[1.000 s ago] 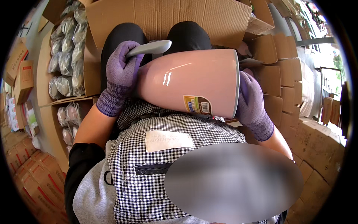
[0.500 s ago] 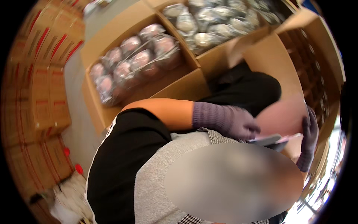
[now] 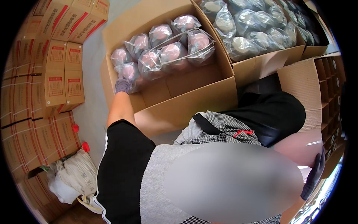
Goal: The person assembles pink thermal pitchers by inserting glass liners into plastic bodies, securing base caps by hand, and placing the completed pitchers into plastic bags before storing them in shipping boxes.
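My left hand [image 3: 123,85], in a purple glove, reaches into a big cardboard box [image 3: 179,106] and rests on a pink jug wrapped in a clear bag [image 3: 128,71]. Several more bagged pink jugs [image 3: 169,52] lie in that box. My right hand [image 3: 316,172], also gloved, holds a bare pink jug [image 3: 300,147] against my lap at the lower right; much of the jug is hidden by my body.
A second open box [image 3: 261,61] to the right holds several bagged pale jugs [image 3: 246,30]. Sealed cartons [image 3: 56,74] are stacked at the left. A crumpled white sack [image 3: 76,175] lies by them. A carton with cell dividers [image 3: 330,89] stands at the right edge.
My view has swung left. My left hand left the pink jug on my lap and stretched out to the bagged jugs in the box. My right hand stays on the bare jug.
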The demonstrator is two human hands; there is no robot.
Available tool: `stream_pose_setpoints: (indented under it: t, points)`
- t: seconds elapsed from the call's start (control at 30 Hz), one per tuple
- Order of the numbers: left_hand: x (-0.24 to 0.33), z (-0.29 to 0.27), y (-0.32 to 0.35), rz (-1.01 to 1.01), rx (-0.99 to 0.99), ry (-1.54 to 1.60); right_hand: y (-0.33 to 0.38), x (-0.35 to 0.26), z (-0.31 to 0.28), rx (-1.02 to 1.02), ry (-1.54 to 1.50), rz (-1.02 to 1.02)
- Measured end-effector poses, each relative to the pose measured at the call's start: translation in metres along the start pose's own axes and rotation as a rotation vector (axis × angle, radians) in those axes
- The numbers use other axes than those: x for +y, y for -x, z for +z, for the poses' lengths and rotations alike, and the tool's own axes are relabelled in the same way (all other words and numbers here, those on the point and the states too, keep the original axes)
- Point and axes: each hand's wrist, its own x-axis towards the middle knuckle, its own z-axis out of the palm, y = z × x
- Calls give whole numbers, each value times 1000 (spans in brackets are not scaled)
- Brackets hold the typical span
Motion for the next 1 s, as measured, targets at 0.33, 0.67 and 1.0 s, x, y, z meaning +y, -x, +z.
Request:
stream_pose_setpoints:
  t: [0.33,0.67,1.0]
  points:
    - [188,-262,82,906,-524,193,-41,13,-3,-60,-96,-19]
    - [653,-257,573,1377,-1660,1536,-67,19,-1,140,-478,-342]
    - [854,-251,807,1334,-2034,1293,-154,83,-64,527,-614,-19]
